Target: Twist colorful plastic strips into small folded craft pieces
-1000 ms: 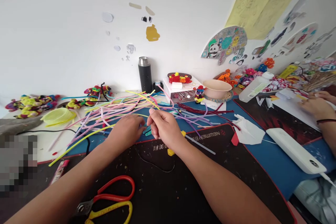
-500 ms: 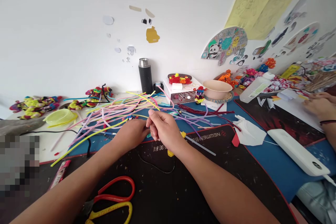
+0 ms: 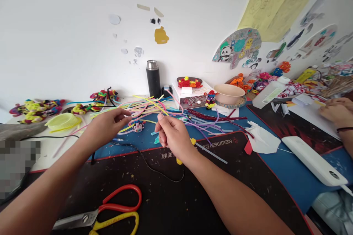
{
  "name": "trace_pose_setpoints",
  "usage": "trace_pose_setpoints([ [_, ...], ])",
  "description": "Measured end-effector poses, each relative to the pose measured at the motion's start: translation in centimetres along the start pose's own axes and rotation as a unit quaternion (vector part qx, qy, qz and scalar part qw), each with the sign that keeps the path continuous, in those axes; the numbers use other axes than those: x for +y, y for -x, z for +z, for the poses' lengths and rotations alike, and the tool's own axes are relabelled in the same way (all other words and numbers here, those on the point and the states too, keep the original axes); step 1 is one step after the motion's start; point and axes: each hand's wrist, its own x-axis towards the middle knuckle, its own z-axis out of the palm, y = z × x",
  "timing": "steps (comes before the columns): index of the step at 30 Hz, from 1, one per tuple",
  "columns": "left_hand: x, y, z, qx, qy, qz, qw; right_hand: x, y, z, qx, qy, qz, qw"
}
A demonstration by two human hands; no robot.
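My left hand [image 3: 108, 125] hovers over the left side of a pile of pastel pipe cleaners [image 3: 143, 105]; its bent fingers and thumb are apart, with nothing seen between them. At the middle, my right hand [image 3: 173, 134] is closed, the thumb pressed against the curled fingers; what it grips is hidden. Small light-blue pieces [image 3: 156, 140] show beside its fingertips, and I cannot tell whether they are held. Between the hands a small doll-like figure [image 3: 138, 126] lies by the pile. Yellow pieces [image 3: 179, 161] peek out under my right wrist.
Scissors [image 3: 110, 209] with red and yellow handles lie in front on the black mat [image 3: 165, 205]. A thin black cord [image 3: 154, 170] crosses it. Behind stand a black flask [image 3: 153, 80] and a beige bowl [image 3: 228, 93]. At right are a white device [image 3: 311, 159] and another person's hands [image 3: 335, 112].
My left hand has parted from my right hand, moving left and opening, which uncovers the doll-like figure and more of the light-blue pieces. My right hand stays closed in nearly the same place.
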Motion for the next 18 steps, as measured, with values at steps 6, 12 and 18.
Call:
trace_pose_setpoints([
  [6,-1.2,0.0,-2.2,-0.010,-0.035,-0.040,0.999,1.0,0.0,0.0,-0.004,0.015,-0.015,1.000],
  [12,-1.4,-0.5,-1.9,-0.031,-0.058,-0.043,0.997,1.8,1.0,0.5,-0.017,0.119,-0.049,0.992],
  [18,-0.2,-1.9,-1.2,-0.041,-0.090,-0.019,0.995,2.5,2.6,1.6,-0.079,0.363,-0.189,0.909],
])
